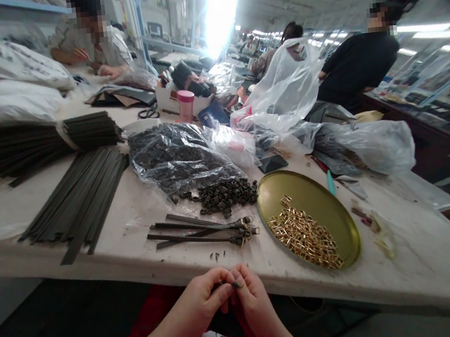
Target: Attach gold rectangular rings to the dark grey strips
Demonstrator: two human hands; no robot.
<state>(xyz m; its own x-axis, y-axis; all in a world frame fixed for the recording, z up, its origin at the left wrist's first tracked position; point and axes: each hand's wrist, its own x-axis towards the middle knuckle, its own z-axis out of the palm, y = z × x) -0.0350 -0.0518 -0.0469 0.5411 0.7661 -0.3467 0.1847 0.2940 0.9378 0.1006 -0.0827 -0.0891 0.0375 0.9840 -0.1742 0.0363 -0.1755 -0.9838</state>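
Observation:
Just off the table's front edge, my left hand point(212, 294) and my right hand point(248, 289) meet with fingertips pinched together. Between them they grip a small dark piece point(236, 284); fingers cover most of it, so its exact kind does not show. On the table beyond lie several dark straps with buckles point(203, 232), their gold buckles pointing right. Behind these is a heap of small black loops point(228, 195) spilling from a clear plastic bag point(183, 154). To the right, a round gold tray point(345, 220) holds a pile of loose gold buckles point(307, 237).
At left lie loose dark strips point(79, 200) and a tied bundle of strips point(45, 142). A pink-lidded jar point(186, 105), plastic bags point(281, 90) and scissors point(149, 112) are farther back. A co-worker point(93, 43) sits across the table; another person point(362, 57) stands at right.

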